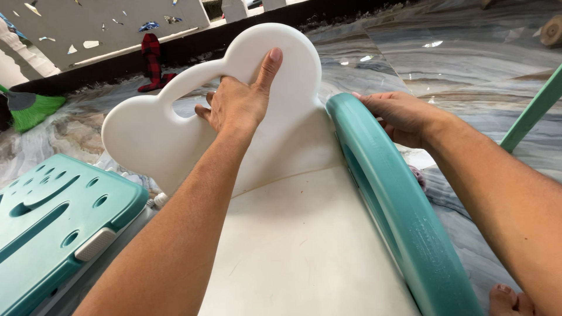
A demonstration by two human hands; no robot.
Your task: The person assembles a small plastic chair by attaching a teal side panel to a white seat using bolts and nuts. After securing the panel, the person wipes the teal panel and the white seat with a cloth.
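A teal panel (52, 216) pierced with round holes and slots is seen at lower left, a grey latch on its edge. A green broom (32, 110) and a red checked cloth (152, 61) are laid on the marbled floor (468, 52) by a dark kerb. A teal bar (535, 108) is angled at right.

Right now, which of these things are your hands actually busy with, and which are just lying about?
In hand:
- white cloud-shaped panel, gripped by the left hand through its cut-out
- teal curved rail, held at its top by the right hand

Lying about:
- teal perforated panel
- green broom
- red checked cloth
- green bar
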